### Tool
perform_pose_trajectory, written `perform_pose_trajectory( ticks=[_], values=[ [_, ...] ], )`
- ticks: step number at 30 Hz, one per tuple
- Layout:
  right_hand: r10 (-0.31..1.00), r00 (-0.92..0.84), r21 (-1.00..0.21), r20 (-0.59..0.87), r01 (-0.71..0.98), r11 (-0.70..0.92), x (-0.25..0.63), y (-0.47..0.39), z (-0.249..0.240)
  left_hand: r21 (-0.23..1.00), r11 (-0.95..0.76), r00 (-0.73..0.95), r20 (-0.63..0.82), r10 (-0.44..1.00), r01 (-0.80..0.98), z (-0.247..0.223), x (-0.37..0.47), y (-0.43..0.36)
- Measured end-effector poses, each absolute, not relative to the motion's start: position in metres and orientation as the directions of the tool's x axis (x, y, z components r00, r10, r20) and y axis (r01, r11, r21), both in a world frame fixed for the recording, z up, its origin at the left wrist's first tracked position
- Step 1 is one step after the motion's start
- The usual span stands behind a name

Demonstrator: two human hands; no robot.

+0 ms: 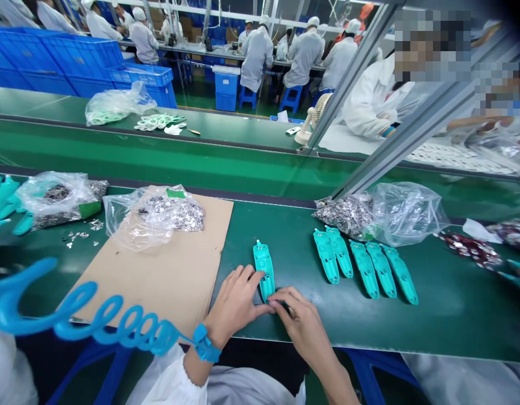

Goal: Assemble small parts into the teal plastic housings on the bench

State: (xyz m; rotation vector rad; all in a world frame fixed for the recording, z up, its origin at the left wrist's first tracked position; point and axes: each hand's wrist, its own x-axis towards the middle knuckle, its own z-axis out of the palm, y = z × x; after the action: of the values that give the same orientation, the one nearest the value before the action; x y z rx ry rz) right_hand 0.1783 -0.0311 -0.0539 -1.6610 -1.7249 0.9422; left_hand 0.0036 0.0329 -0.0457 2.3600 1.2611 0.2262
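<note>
The teal casing points lengthwise away from the fingers. Left hand grips its side; right hand pinches at its near end, object unclear.

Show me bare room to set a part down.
Bare bench lies between the turquoise shell at the left hand and the five shells to its right. The cardboard is bare between its bag and the blue coil. It's crowded along the back, with bags of metal pieces, and at far left, with more shells.
</note>
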Motion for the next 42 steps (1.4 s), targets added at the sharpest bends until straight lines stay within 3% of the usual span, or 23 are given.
perform_pose_trajectory(
  ticks=[19, 29, 42],
  values=[
    [0.975, -0.121, -0.725, -0.188, 0.686, -0.055, 0.183, -0.025, -0.040, 0.544, -0.501, 0.609, -0.022, 0.793, 0.673, -0.050, -0.001, 0.038],
    [0.983, -0.176, -0.513, -0.051, 0.849, 0.125, 0.178, -0.031, -0.049, 0.521, -0.516, 0.602, 0.003, 0.798, 0.680, -0.052, -0.001, 0.036],
    [0.956, -0.293, -0.244, 0.030, 0.925, 0.291, 0.182, -0.025, -0.043, 0.521, -0.546, 0.616, 0.049, 0.787, 0.656, -0.057, -0.001, 0.038]
  ],
)
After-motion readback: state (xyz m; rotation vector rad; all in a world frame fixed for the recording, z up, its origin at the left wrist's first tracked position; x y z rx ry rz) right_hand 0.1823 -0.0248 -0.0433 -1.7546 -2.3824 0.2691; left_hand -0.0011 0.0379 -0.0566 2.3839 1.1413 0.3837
